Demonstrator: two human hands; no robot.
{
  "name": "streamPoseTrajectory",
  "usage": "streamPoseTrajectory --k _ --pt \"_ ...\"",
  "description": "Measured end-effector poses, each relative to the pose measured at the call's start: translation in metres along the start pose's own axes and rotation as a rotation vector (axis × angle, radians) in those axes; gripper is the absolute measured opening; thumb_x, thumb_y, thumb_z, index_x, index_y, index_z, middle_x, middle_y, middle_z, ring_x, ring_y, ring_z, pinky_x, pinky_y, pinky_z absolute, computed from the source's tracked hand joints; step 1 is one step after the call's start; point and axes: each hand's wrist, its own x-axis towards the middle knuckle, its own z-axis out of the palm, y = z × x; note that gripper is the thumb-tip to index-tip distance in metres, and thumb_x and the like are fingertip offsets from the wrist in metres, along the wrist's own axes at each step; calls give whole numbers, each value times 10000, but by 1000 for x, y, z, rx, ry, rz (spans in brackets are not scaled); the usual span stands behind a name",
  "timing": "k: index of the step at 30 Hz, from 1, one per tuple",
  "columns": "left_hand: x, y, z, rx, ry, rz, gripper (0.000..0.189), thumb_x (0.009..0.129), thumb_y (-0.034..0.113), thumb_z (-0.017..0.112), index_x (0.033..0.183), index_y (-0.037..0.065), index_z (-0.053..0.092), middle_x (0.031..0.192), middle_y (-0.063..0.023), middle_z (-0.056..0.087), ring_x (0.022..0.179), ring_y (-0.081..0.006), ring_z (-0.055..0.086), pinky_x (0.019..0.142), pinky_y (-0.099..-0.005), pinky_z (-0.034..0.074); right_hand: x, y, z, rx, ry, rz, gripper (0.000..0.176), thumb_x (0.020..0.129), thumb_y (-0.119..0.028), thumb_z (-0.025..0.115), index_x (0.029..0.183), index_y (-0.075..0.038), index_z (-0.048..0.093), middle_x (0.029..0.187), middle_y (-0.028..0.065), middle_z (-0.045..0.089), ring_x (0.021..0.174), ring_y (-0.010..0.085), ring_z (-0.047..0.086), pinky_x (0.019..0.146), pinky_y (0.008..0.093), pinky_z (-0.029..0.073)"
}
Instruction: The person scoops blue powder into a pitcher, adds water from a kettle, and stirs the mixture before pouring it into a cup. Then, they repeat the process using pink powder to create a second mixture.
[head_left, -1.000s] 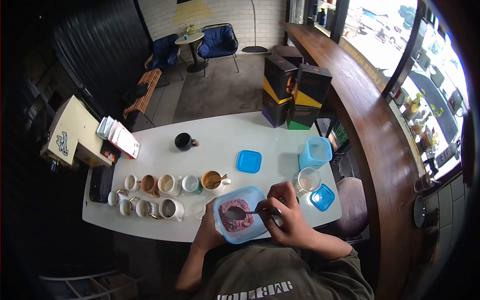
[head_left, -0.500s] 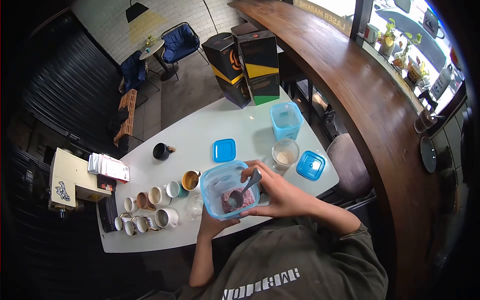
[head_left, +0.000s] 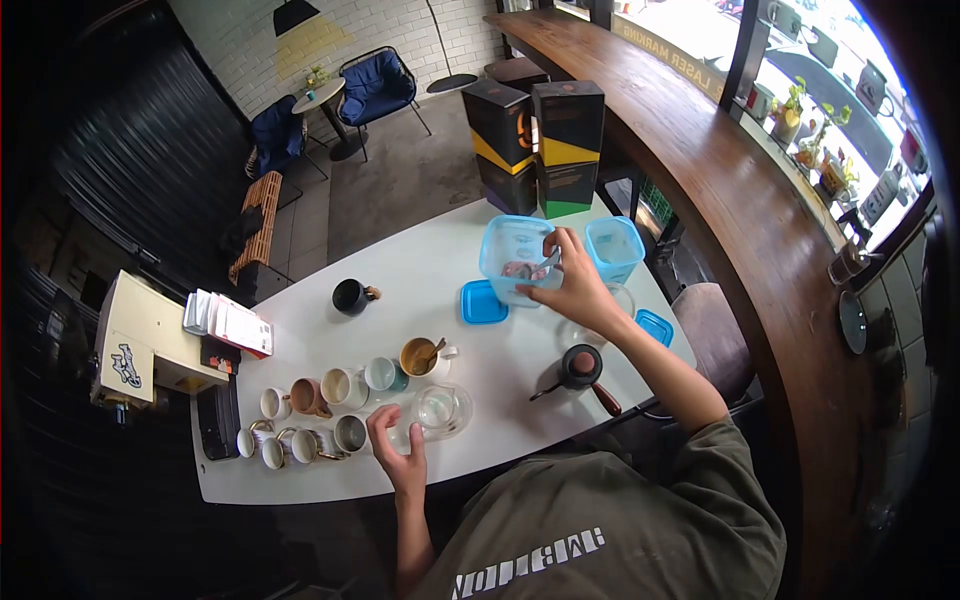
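Observation:
In the head view my right hand (head_left: pixel 578 285) grips the rim of a light-blue translucent plastic container (head_left: pixel 500 240), which is over the table beside a blue lid (head_left: pixel 485 302). Some pink, crumbly stuff (head_left: pixel 518 269) lies inside it, along with a metal spoon (head_left: pixel 546 264). My left hand (head_left: pixel 400 450) hovers low over the front of the table, thumb and fingers apart, holding nothing. Just right of it stands clear glassware (head_left: pixel 440 410). A second light-blue container (head_left: pixel 614 248) is right of my right hand; my right forearm partly covers a clear cup (head_left: pixel 612 300).
Several mugs (head_left: pixel 345 388) line the left side, with a spoon in the yellow-brown one (head_left: pixel 420 356). A black pot with a wooden handle (head_left: pixel 580 368) sits near the front edge. Another blue lid (head_left: pixel 655 327), a black cup (head_left: pixel 350 297) and stacked black boxes (head_left: pixel 568 150) are also there.
My right hand has carried the container forward, away from my body. My left hand has let go of it and moved left. The black pot near the front edge has come into view.

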Motion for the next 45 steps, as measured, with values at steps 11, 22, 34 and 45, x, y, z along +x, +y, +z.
streamPoseTrajectory --k 11,22,34,45 --pt "-34 -34 -9 62 12 -52 379 843 80 697 1184 11 547 1174 -153 558 1020 -302 541 895 -409 445 37 93 53 -264 142 136 594 726 -268 872 1055 -10 451 1097 183 473 972 350 551 825 438 493" --pt "-41 -60 -1 9 -178 -231 245 914 97 657 1131 19 575 1106 -144 559 994 -317 528 850 -417 452 34 83 45 -249 55 130 925 741 -310 877 1408 -84 277 1304 295 480 1183 440 545 996 493 464" --pt "-41 -78 18 -263 -273 -368 343 982 297 661 917 11 483 762 -46 479 753 -170 462 742 -323 444 -75 -47 -39 -497 -56 345 330 932 -304 680 990 7 588 692 200 651 693 369 680 622 444 494" --pt "-59 -61 37 -505 -230 -489 359 974 313 686 939 63 432 862 14 380 806 -103 398 738 -240 378 -216 26 -24 379 -312 1102 429 1060 -399 446 1110 -1 600 801 57 649 634 144 638 535 269 498"
